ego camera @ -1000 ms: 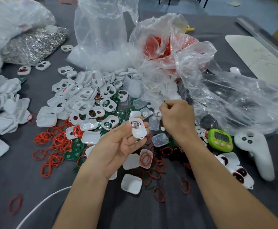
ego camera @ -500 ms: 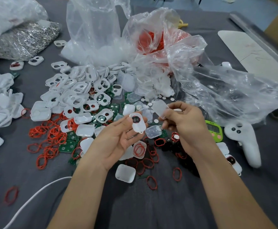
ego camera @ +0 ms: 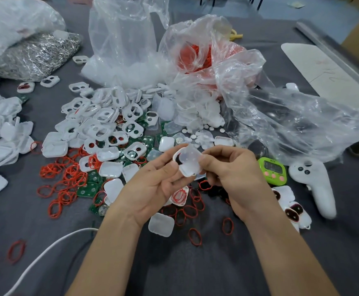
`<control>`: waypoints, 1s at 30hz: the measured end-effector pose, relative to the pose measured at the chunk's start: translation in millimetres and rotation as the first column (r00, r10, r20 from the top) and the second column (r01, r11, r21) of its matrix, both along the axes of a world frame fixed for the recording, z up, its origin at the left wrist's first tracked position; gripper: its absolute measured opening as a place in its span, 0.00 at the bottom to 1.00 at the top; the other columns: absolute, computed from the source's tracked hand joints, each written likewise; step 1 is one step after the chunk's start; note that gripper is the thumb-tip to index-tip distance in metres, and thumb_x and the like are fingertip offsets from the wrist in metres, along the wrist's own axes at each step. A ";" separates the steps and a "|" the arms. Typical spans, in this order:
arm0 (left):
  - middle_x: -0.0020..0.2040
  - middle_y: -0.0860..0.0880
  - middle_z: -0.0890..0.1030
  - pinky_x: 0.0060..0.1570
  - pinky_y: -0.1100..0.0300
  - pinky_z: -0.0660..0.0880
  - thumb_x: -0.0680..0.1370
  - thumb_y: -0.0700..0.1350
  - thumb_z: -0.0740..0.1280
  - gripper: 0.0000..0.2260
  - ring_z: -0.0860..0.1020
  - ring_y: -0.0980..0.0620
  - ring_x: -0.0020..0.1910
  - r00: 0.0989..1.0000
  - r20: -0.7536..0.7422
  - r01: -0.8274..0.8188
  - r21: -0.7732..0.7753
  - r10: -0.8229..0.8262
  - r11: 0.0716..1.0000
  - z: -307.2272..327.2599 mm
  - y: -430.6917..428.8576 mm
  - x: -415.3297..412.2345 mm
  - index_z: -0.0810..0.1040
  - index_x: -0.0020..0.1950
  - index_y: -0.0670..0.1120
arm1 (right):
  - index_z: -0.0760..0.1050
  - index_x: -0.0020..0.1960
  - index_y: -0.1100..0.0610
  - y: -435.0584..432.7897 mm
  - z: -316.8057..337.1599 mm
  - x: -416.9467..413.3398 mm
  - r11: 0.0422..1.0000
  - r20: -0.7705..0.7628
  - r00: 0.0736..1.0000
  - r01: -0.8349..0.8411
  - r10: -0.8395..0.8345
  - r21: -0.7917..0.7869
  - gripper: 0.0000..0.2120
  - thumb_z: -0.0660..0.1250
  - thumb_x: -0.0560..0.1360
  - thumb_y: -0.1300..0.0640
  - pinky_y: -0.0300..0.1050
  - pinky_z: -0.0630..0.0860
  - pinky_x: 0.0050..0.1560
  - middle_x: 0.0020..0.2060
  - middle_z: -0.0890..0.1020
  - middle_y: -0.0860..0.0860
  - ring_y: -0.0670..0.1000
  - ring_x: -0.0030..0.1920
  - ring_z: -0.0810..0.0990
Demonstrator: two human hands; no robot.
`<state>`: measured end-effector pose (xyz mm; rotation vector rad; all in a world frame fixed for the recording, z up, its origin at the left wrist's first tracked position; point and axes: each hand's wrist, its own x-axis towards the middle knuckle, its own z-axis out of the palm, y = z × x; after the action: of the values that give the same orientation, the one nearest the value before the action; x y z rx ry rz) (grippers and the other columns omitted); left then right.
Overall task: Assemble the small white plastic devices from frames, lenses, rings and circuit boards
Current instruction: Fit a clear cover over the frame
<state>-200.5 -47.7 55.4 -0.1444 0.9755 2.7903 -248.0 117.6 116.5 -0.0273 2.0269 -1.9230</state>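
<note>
The left hand (ego camera: 153, 184) grips one white frame (ego camera: 184, 170) between thumb and fingers, held up above the counter (ego camera: 35, 221). The right hand (ego camera: 232, 169) pinches a clear lens (ego camera: 190, 157) and holds it over the frame. The two parts seem to touch, but I cannot tell if the lens is already seated.

I judge that the task is far from its end. A few finished devices (ego camera: 291, 208) lie at the right, near the right forearm. Much more is waiting: a big pile of frames (ego camera: 101, 122) behind the hands, many red rings (ego camera: 65, 178) spread at the left, and green boards (ego camera: 90, 190) among them. The device in the hands probably needs the lens pressed in before it can join the finished ones.

Half a second ago the lens was apart from the frame, to its right, in the right hand. Now it covers the frame. One second ago the right hand was at the heap of small clear parts, and the left hand held the frame alone.
</note>
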 end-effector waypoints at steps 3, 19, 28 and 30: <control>0.67 0.40 0.81 0.59 0.52 0.80 0.76 0.41 0.71 0.17 0.80 0.44 0.66 1.000 -0.017 0.001 0.017 0.000 1.000 -0.6 0.0 0.6 0.84 0.65 0.46 | 0.84 0.33 0.52 -2.4 -1.9 0.5 0.998 -0.029 1.000 -0.002 0.004 0.063 0.14 0.75 0.74 0.67 0.37 0.68 0.25 0.25 0.80 0.52 0.47 0.22 0.70; 0.70 0.38 0.79 0.58 0.52 0.81 0.73 0.39 0.73 0.19 0.80 0.41 0.67 0.999 0.008 -0.033 0.049 0.033 0.998 -2.8 -1.1 0.9 0.83 0.65 0.42 | 0.83 0.36 0.56 -13.9 -6.2 4.1 0.996 0.020 0.996 0.091 -0.091 0.017 0.11 0.74 0.76 0.66 0.35 0.68 0.23 0.24 0.79 0.51 0.45 0.20 0.70; 0.68 0.40 0.80 0.55 0.53 0.82 0.72 0.38 0.72 0.25 0.81 0.42 0.65 0.999 0.026 -0.045 0.048 0.044 0.998 -3.1 -1.3 2.0 0.75 0.69 0.39 | 0.85 0.37 0.48 -16.0 -10.4 4.1 0.975 -0.085 0.996 0.045 -0.027 0.218 0.09 0.76 0.73 0.60 0.35 0.70 0.27 0.26 0.82 0.49 0.42 0.23 0.74; 0.68 0.40 0.80 0.55 0.54 0.82 0.71 0.39 0.73 0.27 0.81 0.43 0.65 0.999 0.030 -0.042 0.029 0.041 0.999 -2.9 -1.6 1.6 0.75 0.69 0.39 | 0.84 0.38 0.49 -17.8 -11.0 6.1 0.958 -0.142 0.990 0.063 -0.023 0.281 0.07 0.77 0.72 0.58 0.35 0.71 0.27 0.25 0.82 0.48 0.43 0.22 0.75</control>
<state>-198.9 -49.4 52.5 -0.2029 0.9348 2.8306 -241.9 99.8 105.4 -0.0464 2.3977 -1.6747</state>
